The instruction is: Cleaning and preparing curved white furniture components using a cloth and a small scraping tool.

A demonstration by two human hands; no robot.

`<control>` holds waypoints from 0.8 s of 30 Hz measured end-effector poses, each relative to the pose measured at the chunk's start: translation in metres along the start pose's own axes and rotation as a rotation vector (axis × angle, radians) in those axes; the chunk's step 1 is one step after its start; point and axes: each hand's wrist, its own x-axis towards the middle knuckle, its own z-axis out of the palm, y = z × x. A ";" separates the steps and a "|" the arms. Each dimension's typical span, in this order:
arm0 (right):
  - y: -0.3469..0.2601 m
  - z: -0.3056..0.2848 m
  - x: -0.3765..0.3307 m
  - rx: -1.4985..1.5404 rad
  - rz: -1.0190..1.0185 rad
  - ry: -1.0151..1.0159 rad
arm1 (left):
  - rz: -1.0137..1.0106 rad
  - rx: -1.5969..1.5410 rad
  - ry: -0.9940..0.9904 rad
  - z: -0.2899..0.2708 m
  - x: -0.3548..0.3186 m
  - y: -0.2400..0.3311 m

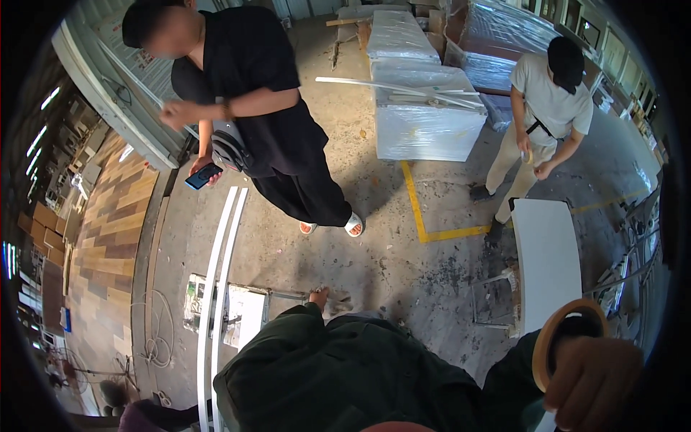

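Observation:
At the lower right, my right hand (594, 381) is closed on a roll of tan tape (541, 353), whose ring stands up around the fingers. The white board (547, 252) lies just beyond that hand on a metal stand. My left hand (319, 296) hangs low in front of my dark green sleeve, near the end of a thin metal bar (288, 294). It is small in view, and how its fingers are set is unclear. Two long white strips (219, 277) lie side by side over a paint-stained stand on my left.
A person in black (252, 108) holds a phone (204, 176) ahead on the left. Another person in a light shirt (551, 101) stands beyond the board with a tape roll. Wrapped white stacks (432, 122) stand at the back. A cable (160, 338) lies on the left floor.

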 end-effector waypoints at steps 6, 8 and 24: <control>0.048 -0.007 -0.062 -0.100 0.061 0.162 | -0.091 0.124 0.118 0.002 0.008 -0.012; 0.080 0.008 -0.110 -0.310 0.243 0.650 | -0.123 0.219 0.174 -0.019 0.022 -0.038; 0.248 0.132 -0.377 0.195 0.425 2.129 | -0.022 0.284 0.048 0.026 -0.003 -0.001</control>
